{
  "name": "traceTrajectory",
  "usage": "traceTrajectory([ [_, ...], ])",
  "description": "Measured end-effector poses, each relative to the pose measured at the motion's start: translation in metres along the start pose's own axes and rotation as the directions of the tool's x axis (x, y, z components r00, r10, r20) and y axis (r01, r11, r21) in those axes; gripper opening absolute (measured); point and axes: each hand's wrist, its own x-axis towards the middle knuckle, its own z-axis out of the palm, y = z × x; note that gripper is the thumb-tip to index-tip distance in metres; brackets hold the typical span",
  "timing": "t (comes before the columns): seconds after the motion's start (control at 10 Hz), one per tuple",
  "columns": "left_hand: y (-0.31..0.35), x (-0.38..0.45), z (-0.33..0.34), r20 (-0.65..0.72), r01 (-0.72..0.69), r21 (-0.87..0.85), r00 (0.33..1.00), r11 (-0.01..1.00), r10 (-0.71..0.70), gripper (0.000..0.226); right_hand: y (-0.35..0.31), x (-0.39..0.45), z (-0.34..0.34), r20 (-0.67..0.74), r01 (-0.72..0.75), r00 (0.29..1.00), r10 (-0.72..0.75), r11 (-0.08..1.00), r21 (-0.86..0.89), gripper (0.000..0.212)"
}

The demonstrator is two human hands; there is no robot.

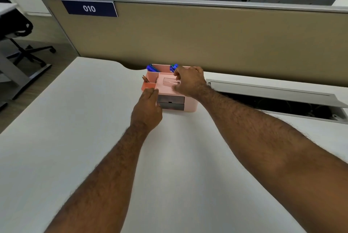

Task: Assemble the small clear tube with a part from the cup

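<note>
A pink desk organizer (190,104) stands at the far middle of the white table. A small clear tube (172,82) lies over its flat top, and the fingers of my right hand (189,81) pinch it at its right end. My left hand (147,107) hovers at the organizer's front left corner, fingers curled loosely, holding nothing that I can see. The organizer's front left compartment (150,82) holds thin brown sticks. Blue pens (151,67) stick out of the back compartments.
A tan partition (188,35) with a "010" sign rises just behind the organizer. An open cable tray (282,101) with a raised grey lid lies at the right. An office chair (22,44) stands off the table to the left.
</note>
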Motion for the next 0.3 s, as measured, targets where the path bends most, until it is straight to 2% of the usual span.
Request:
traceTrajectory([
  [0.1,-0.001,-0.002,-0.005,0.031,-0.009,-0.006,0.999,1.000,0.009,0.059,0.000,-0.008,-0.010,-0.043,0.015,0.999,-0.014,0.999,0.028,0.061],
  [0.3,0.014,-0.016,-0.016,0.020,-0.027,-0.043,0.999,0.999,0.028,0.065,0.024,-0.043,-0.041,-0.220,-0.035,0.974,0.047,0.998,0.057,0.064],
])
